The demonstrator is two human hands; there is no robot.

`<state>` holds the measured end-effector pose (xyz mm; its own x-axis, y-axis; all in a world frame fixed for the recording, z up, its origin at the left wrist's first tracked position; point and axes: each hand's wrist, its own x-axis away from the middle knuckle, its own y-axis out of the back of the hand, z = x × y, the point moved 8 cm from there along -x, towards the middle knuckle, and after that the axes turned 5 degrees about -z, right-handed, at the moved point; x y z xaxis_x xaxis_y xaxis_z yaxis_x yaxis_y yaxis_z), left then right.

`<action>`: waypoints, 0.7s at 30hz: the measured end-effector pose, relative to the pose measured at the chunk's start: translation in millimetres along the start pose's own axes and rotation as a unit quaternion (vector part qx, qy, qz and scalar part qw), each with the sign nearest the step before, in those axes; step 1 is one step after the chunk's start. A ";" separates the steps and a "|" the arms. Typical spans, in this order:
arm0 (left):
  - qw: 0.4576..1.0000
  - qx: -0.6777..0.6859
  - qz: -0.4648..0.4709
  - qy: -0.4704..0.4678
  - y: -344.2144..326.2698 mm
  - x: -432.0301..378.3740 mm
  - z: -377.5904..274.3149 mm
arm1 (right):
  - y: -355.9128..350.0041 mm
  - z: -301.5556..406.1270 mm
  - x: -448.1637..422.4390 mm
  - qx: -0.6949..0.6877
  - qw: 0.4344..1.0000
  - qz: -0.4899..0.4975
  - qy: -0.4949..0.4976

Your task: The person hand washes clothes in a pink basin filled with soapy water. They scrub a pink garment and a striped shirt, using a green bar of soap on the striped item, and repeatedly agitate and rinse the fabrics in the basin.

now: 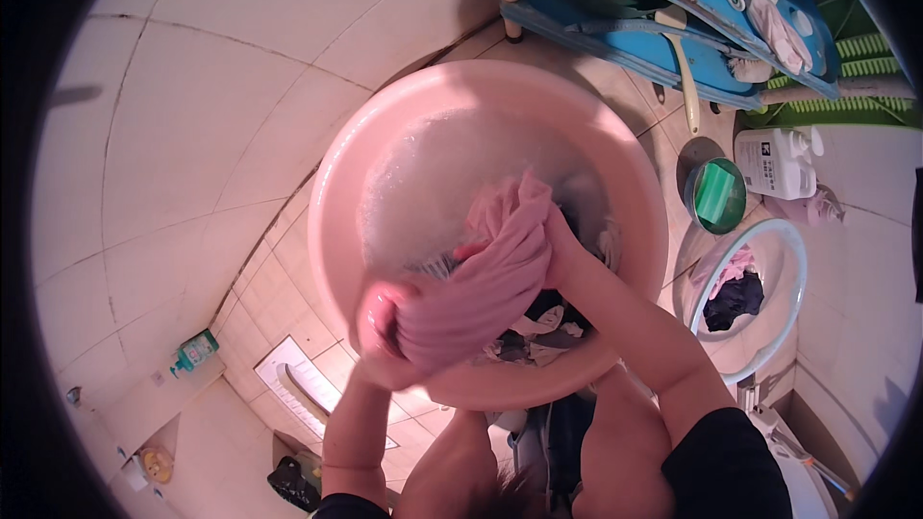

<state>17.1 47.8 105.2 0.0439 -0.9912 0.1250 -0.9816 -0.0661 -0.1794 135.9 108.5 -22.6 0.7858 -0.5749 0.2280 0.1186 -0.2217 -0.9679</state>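
A wet pink cloth point(476, 295) is stretched and bunched between both hands over a large pink plastic basin point(483, 79). My left hand point(386, 324) grips its lower left end at the basin's near left rim. Around its upper right part my right hand point(562, 249) is closed, partly hidden by the folds. Cloudy, sudsy water point(447, 180) fills the basin, and dark and light clothes point(548, 331) lie in it on the near right side. Something with pale bristles, perhaps a brush point(436, 264), shows behind the cloth.
Right of the basin stand a green bowl with a green soap bar point(714, 191), a white pump bottle point(775, 162) and a clear basin point(799, 288) holding clothes. A blue shelf point(620, 50) with brushes is at the upper right. A squat toilet point(306, 389) lies lower left, beside the tiled wall.
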 end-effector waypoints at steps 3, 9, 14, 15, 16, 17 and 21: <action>0.957 0.180 -0.090 0.210 74.1 -23.7 86.9 | -27.5 -42.5 18.5 -0.148 0.978 -0.008 -0.148; 0.910 0.291 -0.074 0.286 3.2 -27.5 123.1 | -65.9 -83.9 8.8 -0.200 0.969 -0.023 -0.140; 0.851 0.512 -0.070 0.091 -11.7 -18.0 102.6 | -67.9 -99.0 12.6 -0.227 0.960 -0.041 -0.160; 0.853 0.500 -0.110 0.106 -9.9 -26.2 88.2 | -68.7 -98.6 13.4 -0.225 0.960 -0.061 -0.153; 0.840 0.519 -0.113 0.114 -7.3 -32.6 80.5 | -69.1 -102.5 17.6 -0.240 0.955 -0.056 -0.164; 0.826 0.539 -0.113 0.120 -5.3 -41.6 72.7 | -65.6 -105.7 22.2 -0.250 0.952 -0.046 -0.171; 0.759 0.619 -0.053 0.196 -3.2 -59.6 55.8 | -37.0 -103.0 5.5 -0.144 0.983 -0.018 0.114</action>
<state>28.1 100.6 43.9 -0.1870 -0.8784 0.4399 -0.0393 -0.4408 -0.8968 73.3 32.5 25.4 0.6234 -0.7174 0.3110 -0.0590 -0.4398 -0.8961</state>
